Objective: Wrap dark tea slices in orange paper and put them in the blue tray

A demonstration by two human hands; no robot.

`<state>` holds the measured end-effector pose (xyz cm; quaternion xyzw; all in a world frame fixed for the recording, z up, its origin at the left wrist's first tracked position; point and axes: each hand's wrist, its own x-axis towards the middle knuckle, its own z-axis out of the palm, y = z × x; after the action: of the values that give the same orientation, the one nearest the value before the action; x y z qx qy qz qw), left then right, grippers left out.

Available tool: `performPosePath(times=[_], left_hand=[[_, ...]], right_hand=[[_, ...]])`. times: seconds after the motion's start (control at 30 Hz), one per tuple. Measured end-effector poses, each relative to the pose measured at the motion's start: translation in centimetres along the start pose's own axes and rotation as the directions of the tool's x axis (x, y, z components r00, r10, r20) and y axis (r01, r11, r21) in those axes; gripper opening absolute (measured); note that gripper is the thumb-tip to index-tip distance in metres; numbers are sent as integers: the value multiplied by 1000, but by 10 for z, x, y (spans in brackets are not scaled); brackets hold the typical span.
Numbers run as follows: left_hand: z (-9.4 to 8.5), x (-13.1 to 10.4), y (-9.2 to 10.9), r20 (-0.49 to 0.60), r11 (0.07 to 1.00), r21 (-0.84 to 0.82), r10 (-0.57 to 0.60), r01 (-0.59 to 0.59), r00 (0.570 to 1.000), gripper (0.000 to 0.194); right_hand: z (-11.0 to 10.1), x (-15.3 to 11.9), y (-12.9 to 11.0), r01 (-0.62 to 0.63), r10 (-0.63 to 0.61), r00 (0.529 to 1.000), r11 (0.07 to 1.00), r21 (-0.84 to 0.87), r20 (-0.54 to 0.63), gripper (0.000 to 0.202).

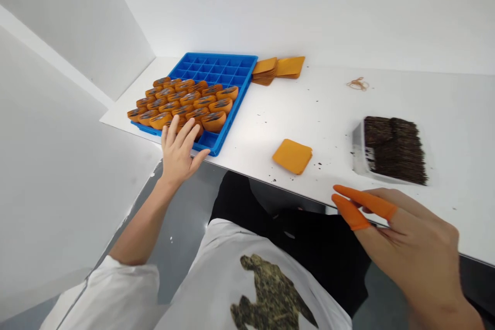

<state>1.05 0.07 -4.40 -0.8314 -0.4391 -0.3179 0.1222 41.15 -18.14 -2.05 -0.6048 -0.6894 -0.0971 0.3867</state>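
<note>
My left hand (180, 152) is spread over the front row of folded orange pieces (189, 98), which hold dark strips and fill the nearer compartments of a blue compartment tray (232, 131). Nothing is gripped in it. My right hand (406, 232), with orange covers on thumb and index finger, hovers at the table's front edge; the two covered fingertips are a little apart with nothing between them. Left of it lies a small stack of orange squares (293, 156). Beyond it stands a clear plastic container (359, 154) packed with dark thin strips (398, 149).
Fanned stacks of orange squares (278, 68) lie beside the tray's back right corner. Thin tan bands (358, 84) rest near the back. Dark crumbs dot the white table (270, 113). White walls stand behind and to the left.
</note>
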Motion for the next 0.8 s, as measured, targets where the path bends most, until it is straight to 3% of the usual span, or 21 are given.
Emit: performPosePath(times=[0.13,0.23,0.33,0.4,0.47,0.57,0.8], left_hand=[[5,-2,35,-81,966,-214,127,-142,989,47],[33,-3,70,-28,912,-362,197,-194,980,34],[70,0,103,40,890,-428,191,-156,981,26],[90,4,117,58,906,-405,160,-123,985,25],[101,6,122,34,931,-346,139,-119,990,23],[107,5,121,-31,944,-284,165,-167,986,20],[108,2,120,-97,936,-272,204,-223,974,19]], right_hand=[[-33,2,29,-240,240,971,970,-39,-6,8],[-51,21,58,-372,370,928,927,-51,-34,10],[-44,52,87,-440,450,892,887,-142,46,15],[-26,73,105,-414,480,859,856,-310,178,17],[-6,89,118,-330,481,832,829,-452,274,24],[16,96,132,-278,473,824,818,-504,312,27],[19,81,141,-217,416,851,834,-507,321,34]])
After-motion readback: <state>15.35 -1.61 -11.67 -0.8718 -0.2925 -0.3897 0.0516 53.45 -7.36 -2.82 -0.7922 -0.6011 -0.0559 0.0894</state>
